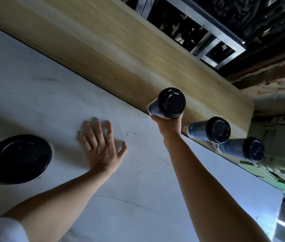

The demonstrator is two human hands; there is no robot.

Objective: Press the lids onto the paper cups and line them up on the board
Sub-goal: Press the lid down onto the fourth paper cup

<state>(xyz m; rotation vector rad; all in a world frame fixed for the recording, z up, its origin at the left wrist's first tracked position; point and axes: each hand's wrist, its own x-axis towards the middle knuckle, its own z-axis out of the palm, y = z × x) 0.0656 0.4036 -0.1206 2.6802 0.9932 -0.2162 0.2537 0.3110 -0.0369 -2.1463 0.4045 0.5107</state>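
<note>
My right hand (pixel 168 126) grips a dark paper cup with a black lid (pixel 170 103) at the near edge of the long wooden board (pixel 117 55). Two more lidded dark cups stand on the board to its right: one (pixel 209 131) right beside it, the other (pixel 243 150) at the board's right end. My left hand (pixel 99 145) lies flat on the white table (pixel 33 105), fingers spread, holding nothing. A large round black lid (pixel 20 158) sits on a container at the far left of the table.
Beyond the board's far edge is a dark metal frame (pixel 213 42). The table's right edge drops off to a green floor area (pixel 281 154). White table surface stretches between my arms.
</note>
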